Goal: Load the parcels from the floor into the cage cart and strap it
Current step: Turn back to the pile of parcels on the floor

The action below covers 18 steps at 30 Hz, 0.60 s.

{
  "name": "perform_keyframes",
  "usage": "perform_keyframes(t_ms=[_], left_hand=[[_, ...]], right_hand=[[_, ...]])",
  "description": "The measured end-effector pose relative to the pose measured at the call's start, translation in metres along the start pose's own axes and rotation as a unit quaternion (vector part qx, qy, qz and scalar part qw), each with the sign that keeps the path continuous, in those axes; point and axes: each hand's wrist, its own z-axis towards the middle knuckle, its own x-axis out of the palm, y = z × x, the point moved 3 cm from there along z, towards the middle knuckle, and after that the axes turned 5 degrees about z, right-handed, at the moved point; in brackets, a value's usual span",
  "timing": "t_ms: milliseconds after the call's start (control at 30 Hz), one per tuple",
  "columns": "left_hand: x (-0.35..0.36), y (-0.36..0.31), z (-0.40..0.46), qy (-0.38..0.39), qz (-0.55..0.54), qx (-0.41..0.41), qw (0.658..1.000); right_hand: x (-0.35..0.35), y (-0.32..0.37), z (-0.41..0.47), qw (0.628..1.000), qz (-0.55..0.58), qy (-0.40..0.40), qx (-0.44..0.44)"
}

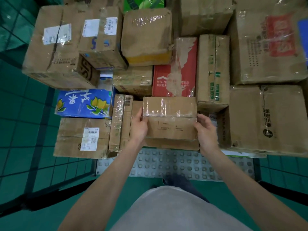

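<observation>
Parcels fill the cage cart (175,165) ahead of and to both sides of the hands, from the big taped carton (270,42) far beyond the right hand down to the blue printed box (83,102) just left of the left hand. Between the hands sits a small brown parcel (170,122), its long axis running hand to hand, both equally near. The left hand (139,127) and right hand (205,130) each grip an end; it seems to rest at the cart's near edge, though its underside is hidden.
</observation>
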Motion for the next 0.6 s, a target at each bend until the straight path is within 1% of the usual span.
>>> perform_keyframes(t_ms=[267, 400, 500, 600], left_hand=[[0.005, 0.01, 0.005, 0.012, 0.026, 0.014, 0.999], [-0.004, 0.008, -0.001, 0.037, 0.023, 0.02, 0.999], [-0.017, 0.008, -0.014, 0.036, 0.03, 0.038, 0.998], [-0.03, 0.015, -0.032, 0.011, 0.038, 0.08, 0.996]], right_hand=[[-0.006, -0.008, 0.0, 0.999, -0.025, 0.028, 0.003], [-0.007, -0.006, -0.006, 0.999, -0.036, 0.029, -0.004], [-0.012, -0.003, -0.02, 0.999, -0.026, 0.013, -0.04], [-0.019, -0.006, -0.038, 0.995, -0.04, -0.017, -0.095]])
